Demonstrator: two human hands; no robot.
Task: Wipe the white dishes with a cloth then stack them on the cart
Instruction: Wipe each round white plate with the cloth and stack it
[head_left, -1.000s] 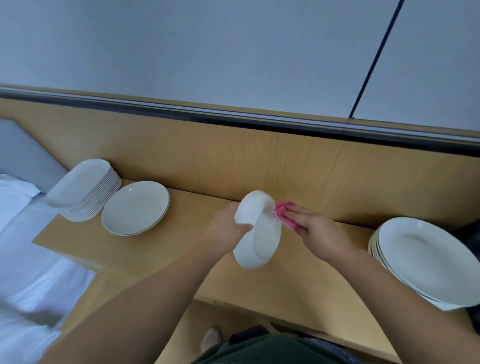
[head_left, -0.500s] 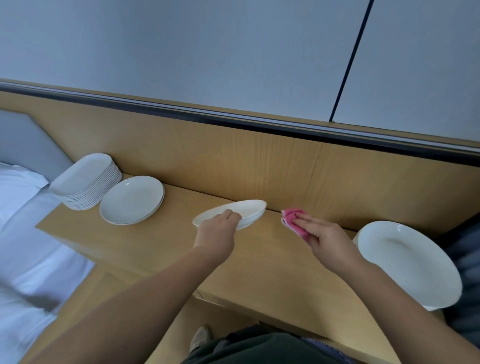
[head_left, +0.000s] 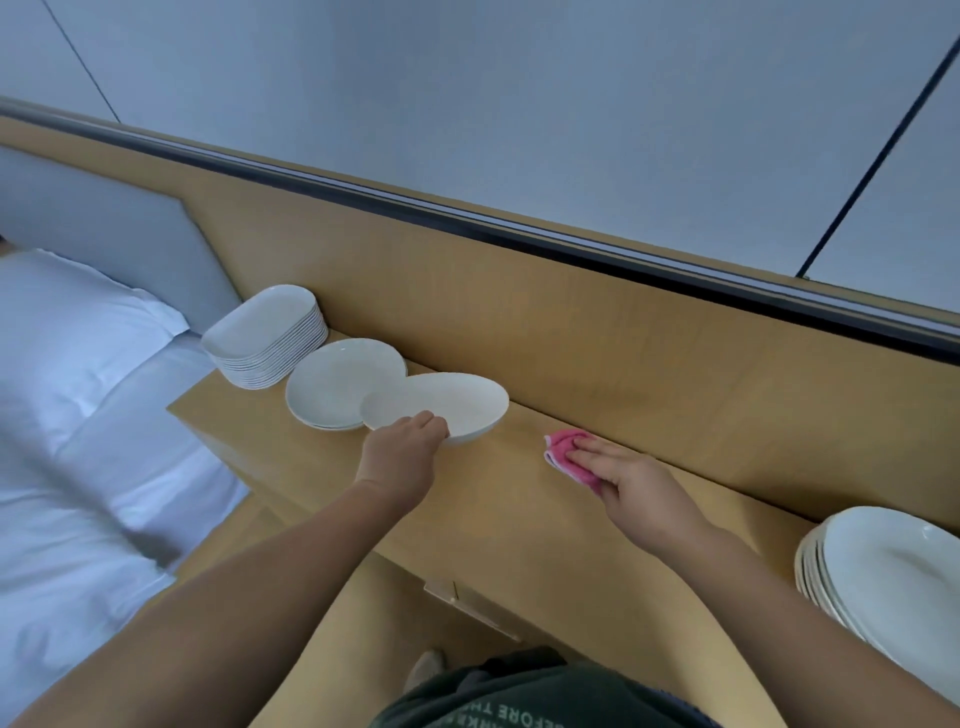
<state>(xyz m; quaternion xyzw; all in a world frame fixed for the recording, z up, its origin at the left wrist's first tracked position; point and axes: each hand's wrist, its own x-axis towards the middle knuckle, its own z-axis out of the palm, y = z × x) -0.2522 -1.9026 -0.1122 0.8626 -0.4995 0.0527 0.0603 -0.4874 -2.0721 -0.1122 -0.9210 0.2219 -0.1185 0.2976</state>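
— What do our hands have hold of?

— Our left hand (head_left: 402, 441) has its fingers curled over the near rim of the white bowl (head_left: 457, 400) and grips it there. Our right hand (head_left: 631, 491) lies flat, fingers straight, on the pink cloth (head_left: 562, 451), which is bunched up on the counter (head_left: 509, 525).

— And where do we have the bowl?

— Toward the left part of the counter, upright, with its left edge overlapping the low stack of round plates (head_left: 332, 384). We cannot tell whether it rests on them or is held just above.

— What else do we see?

— Past the round plates, at the counter's left end, stands a taller stack of oblong dishes (head_left: 265, 338), just beside them. At the far right is a stack of large plates (head_left: 893, 571), well apart from the cloth. A bed with a white pillow (head_left: 67, 322) lies left of the counter.
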